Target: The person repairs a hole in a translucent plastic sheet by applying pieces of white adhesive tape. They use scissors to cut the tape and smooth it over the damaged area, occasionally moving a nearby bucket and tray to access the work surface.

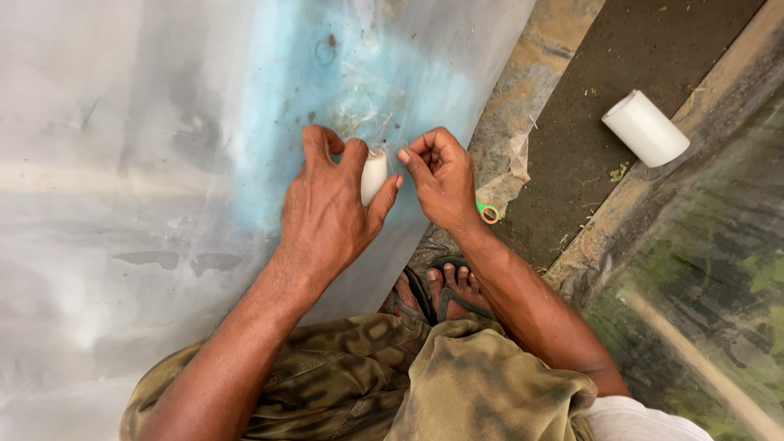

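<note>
Tape roll (373,175) gripped by left hand (327,208); right hand (441,175) pinching.

Both hands (327,208) (441,180) close together, fingers pinched.

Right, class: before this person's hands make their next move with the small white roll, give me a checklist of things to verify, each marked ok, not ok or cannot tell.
1. Left hand grips the small white roll between thumb and fingers: ok.
2. Right hand pinches at the roll's top end: ok.
3. A free end has been lifted off the roll: cannot tell, the fingertips hide it.
4. Plastic sheet lies flat under the hands: ok, though it carries fibres and specks near them.
5. Spare large white roll is within reach: cannot tell; it lies apart on the dark strip.
6. Small green ring is clear of the hands: ok, beside the right wrist.
</note>
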